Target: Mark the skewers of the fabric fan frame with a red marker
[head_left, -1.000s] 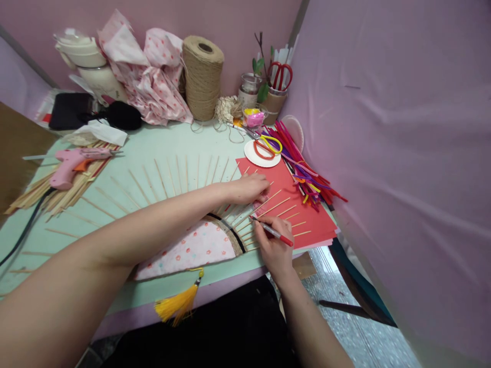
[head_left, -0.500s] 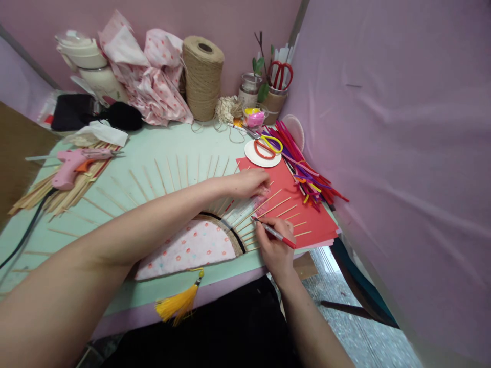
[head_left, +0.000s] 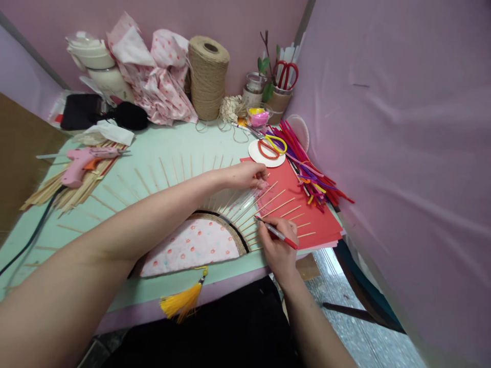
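Observation:
A half-round fan of white cloth with small red flowers lies near the table's front edge, bordered by twine and a black band. Thin wooden sticks spread outward from its curved edge, and a yellow tassel hangs from its straight side. My left hand reaches across the fan, its fingers closed on the far end of a clear ruler with pink markings, which lies over the sticks. In my right hand is a red pen, its tip close to a stick beside the ruler.
Red paper sheets lie under the right-hand sticks. Scissors rest on a white disc near pipe cleaners. A pink glue gun sits on loose sticks at left. Behind stand a twine spool and a bottle.
My left hand has shifted slightly back and left, uncovering more of the ruler's pink-marked end. My right hand keeps its pen at nearly the same place. The whole view has shifted a little.

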Tool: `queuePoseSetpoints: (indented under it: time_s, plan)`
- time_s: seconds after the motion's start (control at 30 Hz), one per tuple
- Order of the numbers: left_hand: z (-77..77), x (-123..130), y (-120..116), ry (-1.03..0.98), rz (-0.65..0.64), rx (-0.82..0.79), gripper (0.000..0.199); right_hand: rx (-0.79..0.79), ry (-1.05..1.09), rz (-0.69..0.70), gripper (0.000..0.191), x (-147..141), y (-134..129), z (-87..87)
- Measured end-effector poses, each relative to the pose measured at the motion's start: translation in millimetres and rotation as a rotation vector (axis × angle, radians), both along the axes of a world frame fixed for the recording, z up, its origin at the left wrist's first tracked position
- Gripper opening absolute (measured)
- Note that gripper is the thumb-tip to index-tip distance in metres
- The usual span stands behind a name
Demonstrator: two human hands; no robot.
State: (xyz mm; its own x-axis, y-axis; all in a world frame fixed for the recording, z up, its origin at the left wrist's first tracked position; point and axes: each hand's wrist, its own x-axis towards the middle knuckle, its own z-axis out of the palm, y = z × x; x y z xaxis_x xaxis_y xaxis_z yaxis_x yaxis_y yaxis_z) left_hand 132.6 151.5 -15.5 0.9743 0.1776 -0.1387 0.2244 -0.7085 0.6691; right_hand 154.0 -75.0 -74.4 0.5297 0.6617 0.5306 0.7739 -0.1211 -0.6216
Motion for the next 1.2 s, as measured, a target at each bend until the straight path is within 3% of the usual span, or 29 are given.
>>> queuePoseSetpoints:
  time_s: [0.53,0.87,1.2]
  plan:
    - [-10.1,-2.1,-2.7,-0.005,-0.012,0.015,0.015,0.0,-0.012,0.003,0.007,0.0,1.1,0.4]
    - [-23.6,1.2,-3.7,-0.064,-0.092,0.205,0.018,0.006,-0.009,0.007,0.007,-0.8,0.8,0.8]
    - [-19.5,-3.1,-9.7,-0.016,-0.101,0.269,0.02,0.017,-0.071,0.046,0.002,-4.4,-3.6,28.4]
